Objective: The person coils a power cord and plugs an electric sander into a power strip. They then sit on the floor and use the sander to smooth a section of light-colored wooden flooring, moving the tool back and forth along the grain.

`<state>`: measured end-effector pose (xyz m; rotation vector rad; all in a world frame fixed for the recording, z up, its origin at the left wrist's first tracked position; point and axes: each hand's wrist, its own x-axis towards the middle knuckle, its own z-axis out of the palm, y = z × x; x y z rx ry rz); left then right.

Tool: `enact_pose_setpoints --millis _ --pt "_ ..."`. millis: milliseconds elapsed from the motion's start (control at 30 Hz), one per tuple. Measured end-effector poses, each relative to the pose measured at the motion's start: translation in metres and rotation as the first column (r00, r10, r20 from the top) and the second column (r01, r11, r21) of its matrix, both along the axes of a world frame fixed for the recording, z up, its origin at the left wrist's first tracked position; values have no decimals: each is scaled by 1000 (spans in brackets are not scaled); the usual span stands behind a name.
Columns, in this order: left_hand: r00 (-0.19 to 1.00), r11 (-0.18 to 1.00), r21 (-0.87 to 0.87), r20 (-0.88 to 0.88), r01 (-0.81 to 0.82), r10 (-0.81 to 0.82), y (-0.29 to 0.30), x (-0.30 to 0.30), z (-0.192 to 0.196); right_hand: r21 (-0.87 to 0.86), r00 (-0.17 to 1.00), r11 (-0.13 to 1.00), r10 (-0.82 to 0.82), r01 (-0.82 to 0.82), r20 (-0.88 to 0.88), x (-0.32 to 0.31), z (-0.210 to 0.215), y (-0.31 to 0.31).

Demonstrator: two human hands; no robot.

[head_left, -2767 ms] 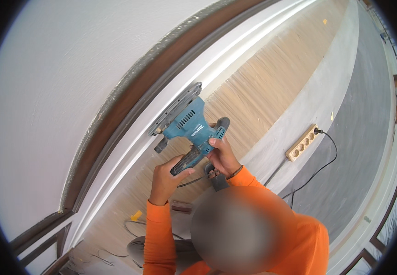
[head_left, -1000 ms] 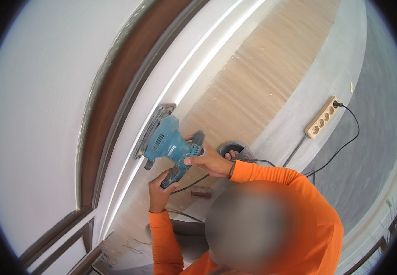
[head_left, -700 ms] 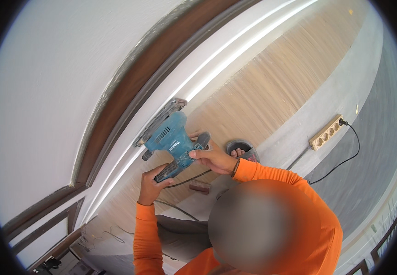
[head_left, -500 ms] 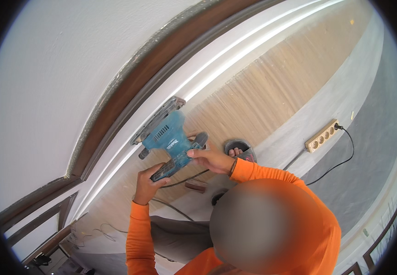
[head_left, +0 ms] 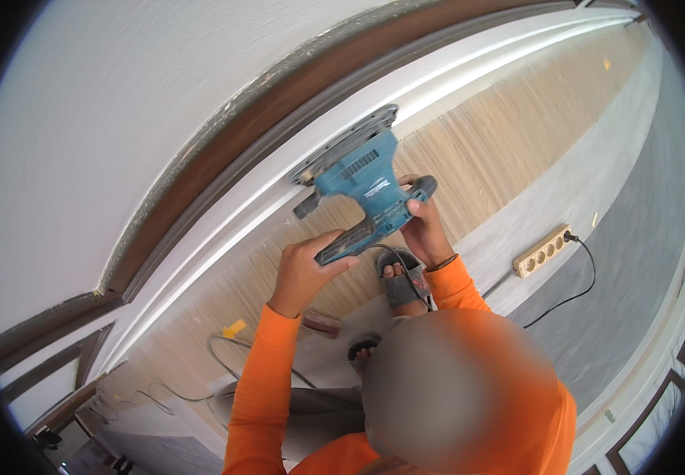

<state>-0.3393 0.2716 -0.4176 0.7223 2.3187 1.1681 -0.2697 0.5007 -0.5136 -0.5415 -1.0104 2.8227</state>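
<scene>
Both left hand (head_left: 303,271) and right hand (head_left: 425,229) wrap the finishing sander (head_left: 374,170) at white trim (head_left: 445,77); we judge sanding unfinished, extent unclear.

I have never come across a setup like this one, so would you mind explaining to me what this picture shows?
Gladly. There is no robot here, only a person working with two bare hands, in orange sleeves. The picture comes from a wide fisheye camera worn on the head, looking down, which is why straight edges appear curved. A blurred patch hides part of the lower middle.

Both hands hold a blue sander: the left hand grips the end of its dark handle, and the right hand holds its body near the black knob. Its flat plate faces the white strip along the wall; contact is hard to judge.

On the floor lie a brown block and a socket strip with one black plug in it.
</scene>
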Motion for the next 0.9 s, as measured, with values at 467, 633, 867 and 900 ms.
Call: enact_pose_setpoints --millis 467,633,867,900 --pt "999 1000 -21 51 -4 6 4 0 3 -19 997 1000 15 -17 -78 4 -4 12" --pt "1000 999 -33 -13 0 0 -24 8 5 -131 992 986 95 -106 -89 14 4 -11" --pt "998 990 -130 -30 47 -51 -64 19 31 -249 969 936 235 -247 -77 30 20 -48" --pt "997 991 -121 -48 58 -65 -61 19 29 -260 963 928 255 -268 -84 32 16 -42"
